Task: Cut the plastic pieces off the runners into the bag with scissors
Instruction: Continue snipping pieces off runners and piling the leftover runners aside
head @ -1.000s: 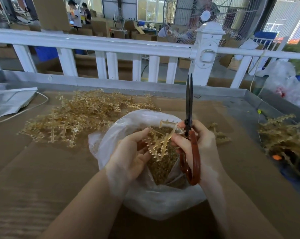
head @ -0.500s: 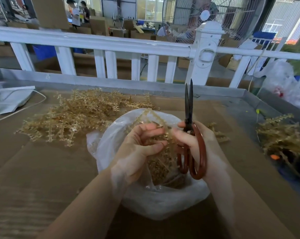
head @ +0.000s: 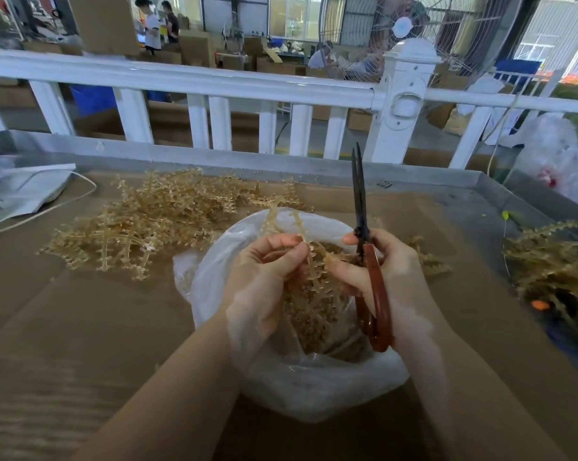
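Scissors [head: 364, 257] upright in right hand [head: 385, 277]

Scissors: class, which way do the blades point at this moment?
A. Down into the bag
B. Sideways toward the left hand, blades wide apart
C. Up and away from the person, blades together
C: held by the right hand, the scissors point their closed dark blades up toward the white railing.

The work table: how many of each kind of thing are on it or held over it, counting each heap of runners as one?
Scissors: 1, in the right hand
Plastic bag: 1
Runner held in the left hand: 1
Heaps of runners: 2, one left of the bag, one at the right edge
Total: 5
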Available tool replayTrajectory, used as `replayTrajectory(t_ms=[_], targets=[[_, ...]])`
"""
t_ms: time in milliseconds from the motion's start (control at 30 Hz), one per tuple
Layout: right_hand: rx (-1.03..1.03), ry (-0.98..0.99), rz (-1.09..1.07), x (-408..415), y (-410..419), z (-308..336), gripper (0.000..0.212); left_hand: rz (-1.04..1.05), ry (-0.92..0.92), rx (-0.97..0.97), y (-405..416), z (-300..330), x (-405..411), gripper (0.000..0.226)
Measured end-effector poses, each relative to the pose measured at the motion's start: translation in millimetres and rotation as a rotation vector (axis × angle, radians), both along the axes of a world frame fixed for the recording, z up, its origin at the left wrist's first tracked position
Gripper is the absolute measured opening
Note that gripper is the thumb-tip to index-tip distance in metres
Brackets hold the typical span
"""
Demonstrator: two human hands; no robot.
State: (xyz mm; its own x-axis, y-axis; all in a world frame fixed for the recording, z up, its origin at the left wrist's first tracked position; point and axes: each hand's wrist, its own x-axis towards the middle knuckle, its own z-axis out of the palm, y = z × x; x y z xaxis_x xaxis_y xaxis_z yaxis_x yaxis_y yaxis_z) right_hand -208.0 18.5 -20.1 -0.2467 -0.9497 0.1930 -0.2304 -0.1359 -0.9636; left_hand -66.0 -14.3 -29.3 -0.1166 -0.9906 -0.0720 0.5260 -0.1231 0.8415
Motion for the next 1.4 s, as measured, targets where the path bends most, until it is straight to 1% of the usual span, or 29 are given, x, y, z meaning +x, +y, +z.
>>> replayTrajectory(t_ms=[67,133,267,333,400,500,600,700,833,867,1033,1100,1267,1400], targets=[[-0.006,-0.06,0.029,0.2,1.8,3.8,0.03,0.028,-0.012,-0.039,-0.4,1.2,-0.1,0.022],[-0.007,-0.074,0.047,0.0,4.0,7.1,0.029,0.051,-0.037,-0.072,-0.9,2.0,-0.9,0.024],[0.011,-0.083,0.049,-2.7,6.8,10.2,0.036,0.1,-0.157,-0.169,-0.1,1.1,-1.6,0.022],[0.043,-0.101,0.069,-5.7,6.9,12.8,0.037,0.112,-0.244,-0.245,0.4,0.5,-0.4,0.024],[0.067,-0.166,0.097,-8.3,5.6,15.2,0.039,0.125,-0.331,-0.328,1.1,0.8,0.6,0.027],[0.094,-0.232,0.055,-8.6,2.1,16.7,0.043,0.144,-0.459,-0.444,2.9,0.0,0.2,0.034],[0.064,-0.287,0.031,-5.4,1.1,17.5,0.035,0.181,-0.624,-0.514,3.4,-4.0,-1.4,0.041],[0.019,-0.22,0.03,-4.1,3.1,18.3,0.025,0.187,-0.745,-0.575,4.8,-4.6,-2.1,0.044],[0.025,-0.196,0.041,-3.8,5.2,16.6,0.028,0.229,-0.842,-0.657,8.4,-2.8,-2.6,0.046],[0.028,-0.186,0.041,-3.3,5.8,16.4,0.029,0.232,-0.861,-0.674,9.4,-2.2,-3.2,0.044],[0.041,-0.115,0.001,-1.8,6.9,14.9,0.027,0.209,-0.947,-0.725,11.2,-1.6,-3.8,0.018],[0.043,-0.077,-0.012,-1.3,7.1,14.6,0.024,0.202,-0.986,-0.734,12.2,-1.2,-3.3,0.016],[0.031,-0.087,0.014,-1.5,8.2,13.9,0.025,0.197,-1.108,-0.783,15.3,1.0,-2.9,0.018],[0.028,-0.111,0.024,-1.5,8.5,12.7,0.027,0.221,-1.155,-0.826,16.5,1.7,-2.2,0.018]])
